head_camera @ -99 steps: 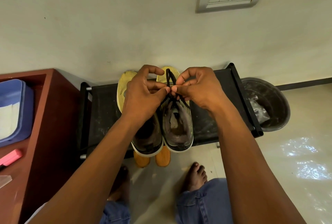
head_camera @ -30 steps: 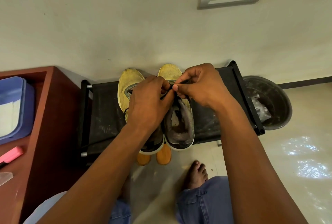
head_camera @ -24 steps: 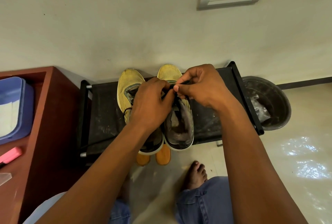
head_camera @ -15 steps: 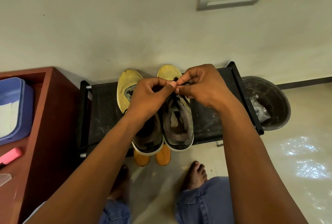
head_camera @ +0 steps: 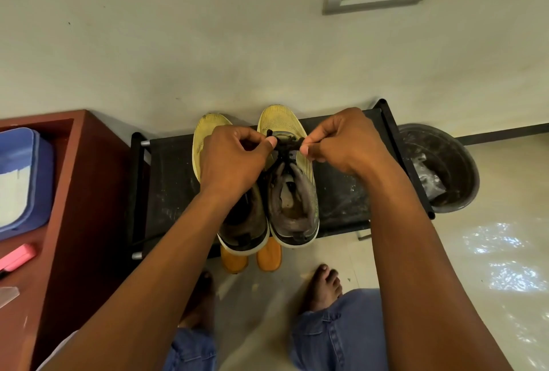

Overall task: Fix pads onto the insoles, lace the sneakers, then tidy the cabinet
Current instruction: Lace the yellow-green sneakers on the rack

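Both my hands, left (head_camera: 234, 159) and right (head_camera: 344, 144), pinch the lace (head_camera: 286, 144) taut over the right sneaker (head_camera: 289, 180) on the rack (head_camera: 166, 180), apart, cinching the knot tight.

Sneakers (head_camera: 292, 192) on rack (head_camera: 338, 195)

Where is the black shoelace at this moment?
In the head view the black shoelace stretches across the right yellow sneaker, pinched between the left hand and right hand, above the black rack.
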Available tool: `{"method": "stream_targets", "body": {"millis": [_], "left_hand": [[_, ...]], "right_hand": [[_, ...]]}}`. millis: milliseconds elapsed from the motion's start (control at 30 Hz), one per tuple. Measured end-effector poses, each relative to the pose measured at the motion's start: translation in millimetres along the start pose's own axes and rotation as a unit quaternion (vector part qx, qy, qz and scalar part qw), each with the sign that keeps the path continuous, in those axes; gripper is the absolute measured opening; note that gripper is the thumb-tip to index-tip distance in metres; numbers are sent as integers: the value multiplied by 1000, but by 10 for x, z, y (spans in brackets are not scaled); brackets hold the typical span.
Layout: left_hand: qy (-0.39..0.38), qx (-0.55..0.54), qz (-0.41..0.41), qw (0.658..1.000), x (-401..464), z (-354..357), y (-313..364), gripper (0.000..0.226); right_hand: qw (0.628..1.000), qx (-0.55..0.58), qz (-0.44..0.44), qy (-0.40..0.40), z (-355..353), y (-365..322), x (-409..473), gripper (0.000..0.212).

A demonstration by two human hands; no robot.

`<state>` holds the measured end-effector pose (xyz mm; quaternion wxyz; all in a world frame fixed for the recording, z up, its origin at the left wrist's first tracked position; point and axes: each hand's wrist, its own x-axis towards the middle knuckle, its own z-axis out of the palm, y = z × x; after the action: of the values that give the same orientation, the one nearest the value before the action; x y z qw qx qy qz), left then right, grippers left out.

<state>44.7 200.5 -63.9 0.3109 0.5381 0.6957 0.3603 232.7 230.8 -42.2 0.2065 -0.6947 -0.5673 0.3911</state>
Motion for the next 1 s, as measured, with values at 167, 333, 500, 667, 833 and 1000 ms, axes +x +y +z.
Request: {"method": "stream_targets", "body": {"millis": [167,333,500,667,833,1000], "left_hand": [[21,163,35,986,16,-51,-45,23],[24,223,28,974,24,-69,-73,23],[27,251,29,967,-1,-44,-65,17],[31,260,47,964,-10,-23,-101,16],[-45,138,82,986,40,-125,-143,13],[-34,79,68,994,133,-316,-188,11]], "right_hand": [[995,-16,85,-43,-24,31,39,7],[986,-40,142,-78,-66,26,40,4],[978,-74,177,-78,-54,64,64,2],[977,-101,177,-70,-31,58,66,3],[982,-86,146,-78,-93,40,32,10],[993,-19,57,98,-14,30,-15,21]]}}
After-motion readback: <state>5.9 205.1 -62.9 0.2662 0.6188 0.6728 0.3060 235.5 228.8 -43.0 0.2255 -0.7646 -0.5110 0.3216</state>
